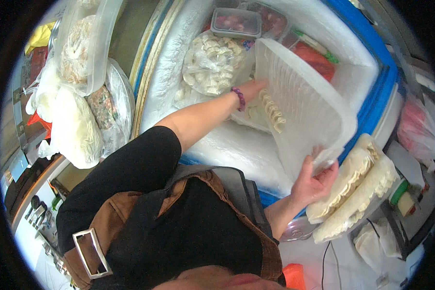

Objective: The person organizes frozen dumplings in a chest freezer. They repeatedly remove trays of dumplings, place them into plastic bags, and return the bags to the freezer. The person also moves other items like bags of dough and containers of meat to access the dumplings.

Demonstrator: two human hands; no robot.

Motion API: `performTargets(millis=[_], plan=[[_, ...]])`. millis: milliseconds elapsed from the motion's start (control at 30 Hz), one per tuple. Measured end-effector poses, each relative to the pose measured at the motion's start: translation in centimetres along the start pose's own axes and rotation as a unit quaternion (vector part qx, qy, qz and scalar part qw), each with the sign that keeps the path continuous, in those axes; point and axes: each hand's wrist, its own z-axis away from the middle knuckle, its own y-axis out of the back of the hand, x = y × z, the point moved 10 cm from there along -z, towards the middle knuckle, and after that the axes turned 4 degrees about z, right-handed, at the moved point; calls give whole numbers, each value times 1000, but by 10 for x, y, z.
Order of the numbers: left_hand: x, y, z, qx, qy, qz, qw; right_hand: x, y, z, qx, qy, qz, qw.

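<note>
A large translucent plastic bin point(304, 105) stands tilted inside a frosted chest freezer point(210, 141). My left hand point(252, 90), with a purple bead bracelet at the wrist, is at the bin's far left edge; its fingertips are partly hidden. My right hand point(315, 181) grips the near right corner, thumb on the near side. A row of pale dumplings point(272, 111) shows along the bin's lower left side. To the left of the bin lies a clear bag of dumplings point(214, 63), with more bagged food under my left forearm.
Lidded plastic boxes of reddish food point(236, 22) and a red bag point(313, 59) lie at the freezer's far end. The blue freezer rim point(380, 94) curves round the right. Two bags of dumplings point(351, 192) lie outside it at right; bagged food point(74, 127) and another plastic bin point(103, 47) are left.
</note>
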Motion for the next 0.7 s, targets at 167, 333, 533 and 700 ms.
performTargets(millis=[167,333,533,700], plan=[[51,-6,17,-112,-81,38,990,-57,29,-7,35,31,-50,998],[106,27,71,46,-129,154,978,-146,56,39,241,384,123,883],[184,35,193,218,-356,-86,904,-30,-87,61,-101,-119,-364,918],[135,45,226,265,-306,-5,914,-46,-134,44,-32,-285,-546,788]])
